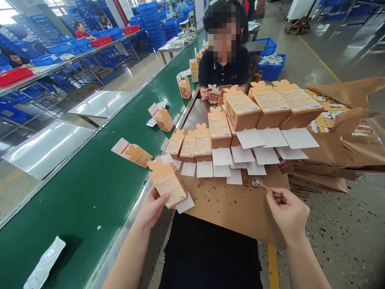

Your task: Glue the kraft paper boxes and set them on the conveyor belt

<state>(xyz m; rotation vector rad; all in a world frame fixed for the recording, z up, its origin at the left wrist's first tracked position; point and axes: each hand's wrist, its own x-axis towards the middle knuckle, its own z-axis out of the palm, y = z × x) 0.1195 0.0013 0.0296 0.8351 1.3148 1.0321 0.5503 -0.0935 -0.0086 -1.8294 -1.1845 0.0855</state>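
Observation:
My left hand (152,208) grips a small orange carton (168,182) with an open white flap, held over the near left corner of a brown cardboard sheet (234,208). My right hand (287,210) pinches a thin stick that ends in a small clear round piece (257,183) just above the sheet. Rows of similar orange cartons (219,130) with white flaps hanging open lie across the far side of the sheet, with larger ones (270,104) behind them.
A green conveyor belt (90,188) runs along the left with several cartons (134,153) and a clear bag (45,265) on it. A person in dark clothing (224,68) sits opposite, handling cartons. Brown paper (345,148) is heaped at right. Blue crates and other workers fill the background.

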